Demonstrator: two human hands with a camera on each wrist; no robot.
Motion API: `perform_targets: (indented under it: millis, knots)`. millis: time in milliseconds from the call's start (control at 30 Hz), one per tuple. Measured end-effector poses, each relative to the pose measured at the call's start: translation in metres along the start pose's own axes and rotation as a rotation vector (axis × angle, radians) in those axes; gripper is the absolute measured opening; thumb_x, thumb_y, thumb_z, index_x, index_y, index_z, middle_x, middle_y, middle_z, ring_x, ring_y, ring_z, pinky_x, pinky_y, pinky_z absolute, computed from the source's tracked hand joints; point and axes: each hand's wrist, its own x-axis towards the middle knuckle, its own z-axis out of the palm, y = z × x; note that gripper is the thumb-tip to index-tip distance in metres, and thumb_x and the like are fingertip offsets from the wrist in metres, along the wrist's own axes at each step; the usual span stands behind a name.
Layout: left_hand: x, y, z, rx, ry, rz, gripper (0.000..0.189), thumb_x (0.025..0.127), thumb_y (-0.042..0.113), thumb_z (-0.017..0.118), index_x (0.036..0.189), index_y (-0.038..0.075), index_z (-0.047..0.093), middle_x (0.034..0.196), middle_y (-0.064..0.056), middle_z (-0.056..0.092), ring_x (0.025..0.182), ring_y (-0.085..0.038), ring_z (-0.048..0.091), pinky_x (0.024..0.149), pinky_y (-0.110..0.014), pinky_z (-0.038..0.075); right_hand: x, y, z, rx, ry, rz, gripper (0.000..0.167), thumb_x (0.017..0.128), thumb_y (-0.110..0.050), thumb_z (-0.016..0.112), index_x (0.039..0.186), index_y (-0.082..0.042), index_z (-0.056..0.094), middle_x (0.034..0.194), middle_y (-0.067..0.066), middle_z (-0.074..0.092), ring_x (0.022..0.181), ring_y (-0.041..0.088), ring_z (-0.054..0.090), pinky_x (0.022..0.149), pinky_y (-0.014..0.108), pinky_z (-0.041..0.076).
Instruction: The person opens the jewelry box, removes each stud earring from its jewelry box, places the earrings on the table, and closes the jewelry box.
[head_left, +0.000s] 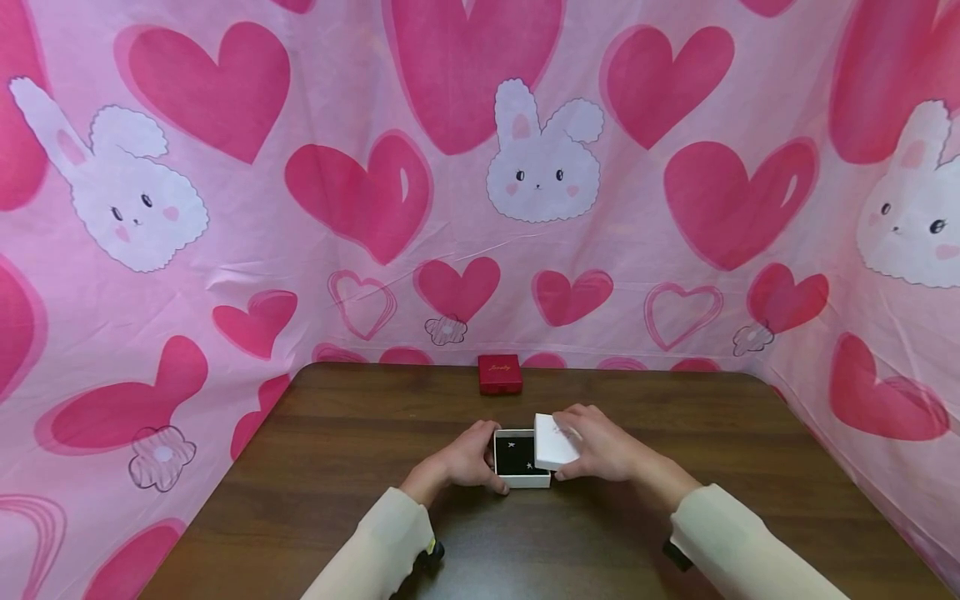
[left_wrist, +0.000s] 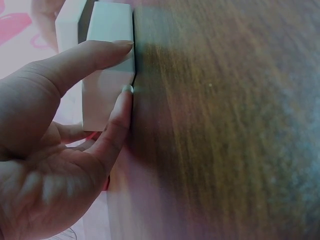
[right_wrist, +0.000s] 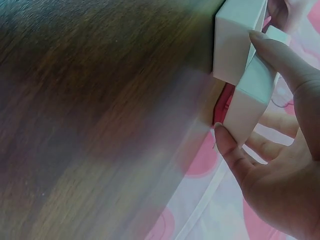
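Observation:
A white jewelry box rests on the table, its inside lined with a black pad. Two small silvery star-like pieces lie on the pad. My left hand grips the box at its left end, thumb along the front wall, as the left wrist view also shows. In my right hand is the white lid, held by its edges. The lid is raised off the box, shifted right and tilted, and overlaps the box's right end in the head view.
Behind the hands, near the table's back edge, stands a closed red box with gold lettering. The brown wooden table is bordered at the back and sides by a pink cloth printed with hearts and rabbits.

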Motion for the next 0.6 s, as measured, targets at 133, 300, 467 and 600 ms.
perform_targets:
  millis: [133,300,467,600]
  knots:
    - [0.0002,-0.0001,0.0,-0.001,0.002,0.001,0.075,0.067,0.012,0.095,0.128,0.002,0.052,0.11,-0.007,0.051,0.096,-0.019,0.05,0.085,-0.036,0.046,-0.0014,0.0027,0.0,-0.005,0.009,-0.002,0.086,0.069,-0.039,0.093,0.136,0.002,0.059,0.127,0.017,0.061,0.112,0.031,0.052,0.09,0.044,0.047]
    - [0.0,0.0,0.0002,0.006,0.001,-0.002,0.075,0.067,0.013,0.095,0.128,0.003,0.052,0.11,-0.007,0.05,0.096,-0.019,0.05,0.085,-0.036,0.046,-0.0031,0.004,-0.0016,-0.002,0.011,0.009,0.085,0.069,-0.038,0.094,0.136,0.002,0.059,0.128,0.017,0.06,0.113,0.031,0.051,0.09,0.045,0.046]
    - [0.0,0.001,-0.0001,0.003,0.003,0.0,0.076,0.067,0.012,0.095,0.127,0.002,0.052,0.109,-0.007,0.05,0.095,-0.019,0.05,0.084,-0.035,0.046,-0.0051,0.0044,-0.0047,-0.021,0.027,0.015,0.084,0.068,-0.036,0.094,0.134,0.003,0.06,0.127,0.016,0.061,0.111,0.03,0.052,0.09,0.043,0.047]
    - [0.0,0.0016,-0.0005,-0.006,0.0,-0.001,0.076,0.066,0.012,0.095,0.128,0.001,0.051,0.109,-0.006,0.05,0.096,-0.019,0.05,0.085,-0.035,0.047,-0.0066,0.0051,-0.0073,-0.024,0.034,0.02,0.084,0.068,-0.035,0.095,0.133,0.004,0.06,0.126,0.016,0.061,0.111,0.032,0.053,0.089,0.043,0.047]
